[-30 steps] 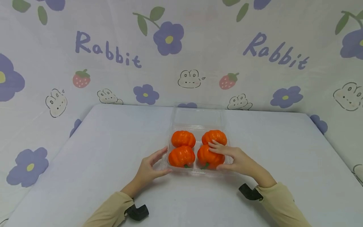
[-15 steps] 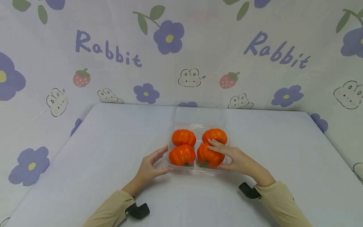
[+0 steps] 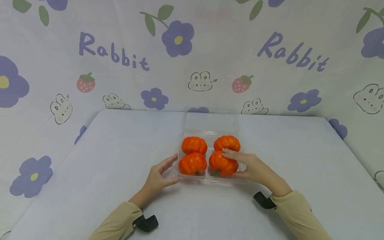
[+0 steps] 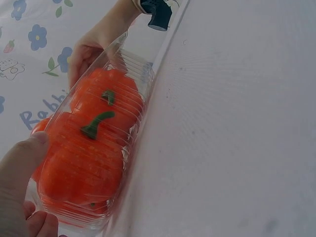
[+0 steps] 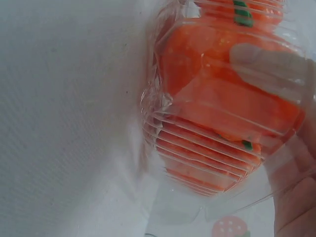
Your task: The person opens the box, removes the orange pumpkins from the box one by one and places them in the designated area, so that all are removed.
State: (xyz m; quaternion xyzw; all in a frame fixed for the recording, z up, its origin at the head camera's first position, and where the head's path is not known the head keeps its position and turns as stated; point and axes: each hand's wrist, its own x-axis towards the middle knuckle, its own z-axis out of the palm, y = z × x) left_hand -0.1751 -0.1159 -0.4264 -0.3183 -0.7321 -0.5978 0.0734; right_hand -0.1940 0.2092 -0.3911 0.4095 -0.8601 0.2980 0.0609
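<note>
A clear plastic clamshell box (image 3: 207,180) stands mid-table with its lid (image 3: 210,123) folded back. Orange toy pumpkins sit in it in two rows: back left (image 3: 194,145), back right (image 3: 226,142), front left (image 3: 192,164) and front right (image 3: 222,164). My left hand (image 3: 156,176) holds the box's front left corner, its thumb (image 4: 24,155) by the rim in the left wrist view. With my right hand (image 3: 258,169) I grip the front right pumpkin, fingers over its top and thumb low on its near side. Through the clear wall the right wrist view shows that thumb (image 5: 266,61).
A white cloth covers the table (image 3: 120,143) around the box. Behind it hangs a curtain (image 3: 222,43) printed with flowers, strawberries and rabbits. Black wrist cameras (image 3: 146,223) sit under both beige sleeves (image 3: 120,218).
My right fingers have drawn back slightly to the right over the front right pumpkin, which has shifted a little. The left hand and the box stay nearly where they were.
</note>
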